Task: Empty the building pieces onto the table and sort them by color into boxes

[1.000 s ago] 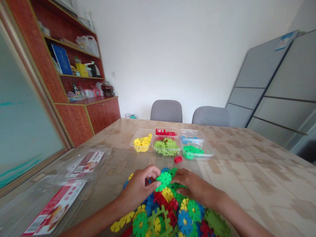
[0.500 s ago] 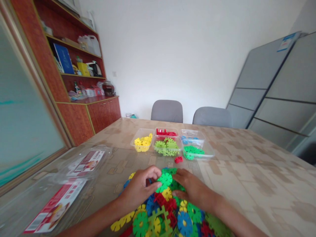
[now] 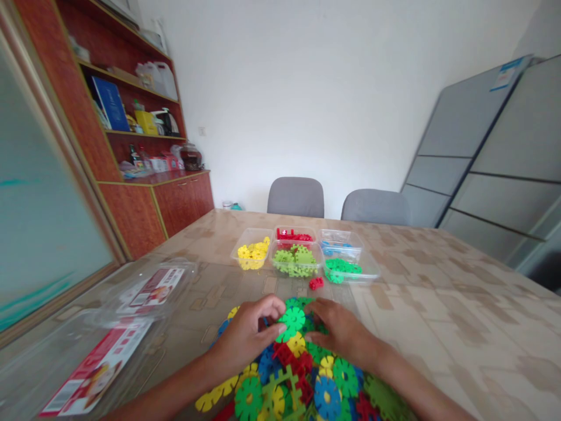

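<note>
My left hand [image 3: 258, 323] pinches a bright green notched disc [image 3: 292, 323] between thumb and fingers, above the near pile. My right hand [image 3: 336, 328] is just right of it, thumb and fingers apart, over green discs [image 3: 316, 351] in the pile; its fingertips are close to them, and contact is hard to make out. Around and below both hands lies a mixed heap of plastic building pieces: a blue disc [image 3: 328, 396], a yellow disc [image 3: 297, 344], red pieces [image 3: 302, 365] and an olive-green square-toothed piece [image 3: 284, 389].
Beyond the heap stand clear tubs with yellow pieces [image 3: 253, 255], red pieces [image 3: 294, 236], light green pieces [image 3: 295, 260], blue pieces [image 3: 337, 248] and green pieces [image 3: 342, 269]. A loose red piece [image 3: 316, 283] lies before them. Clear labelled lids [image 3: 99, 365] lie left.
My right hand's fingers have shifted slightly over the green discs. The left hand keeps the green disc in nearly the same place.
</note>
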A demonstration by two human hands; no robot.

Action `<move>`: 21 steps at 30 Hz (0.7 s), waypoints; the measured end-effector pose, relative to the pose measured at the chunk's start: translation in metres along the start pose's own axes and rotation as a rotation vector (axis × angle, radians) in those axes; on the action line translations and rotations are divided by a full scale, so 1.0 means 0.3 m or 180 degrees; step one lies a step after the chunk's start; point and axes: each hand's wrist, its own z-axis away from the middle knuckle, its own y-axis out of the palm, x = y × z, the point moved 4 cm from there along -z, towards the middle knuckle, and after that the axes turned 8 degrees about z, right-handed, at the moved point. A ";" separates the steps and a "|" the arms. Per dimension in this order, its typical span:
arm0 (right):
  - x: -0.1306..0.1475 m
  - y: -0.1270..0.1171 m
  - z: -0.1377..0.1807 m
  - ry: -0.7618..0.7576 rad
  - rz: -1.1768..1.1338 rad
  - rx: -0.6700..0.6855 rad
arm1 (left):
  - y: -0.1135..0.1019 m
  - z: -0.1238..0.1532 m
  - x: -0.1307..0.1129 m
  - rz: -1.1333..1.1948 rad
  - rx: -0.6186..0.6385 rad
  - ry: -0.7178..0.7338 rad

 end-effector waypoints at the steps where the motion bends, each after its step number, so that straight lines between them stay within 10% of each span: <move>1: -0.001 0.003 -0.002 0.0076 -0.0148 -0.0040 | 0.001 -0.001 -0.001 -0.0002 -0.0001 0.0003; 13: -0.042 -0.039 -0.003 0.0027 -0.1344 0.0355 | 0.001 0.000 0.003 -0.0012 0.0019 0.0008; 21: -0.031 -0.052 0.029 0.0077 -0.0598 0.0551 | 0.002 -0.001 0.005 -0.0019 -0.0001 0.0042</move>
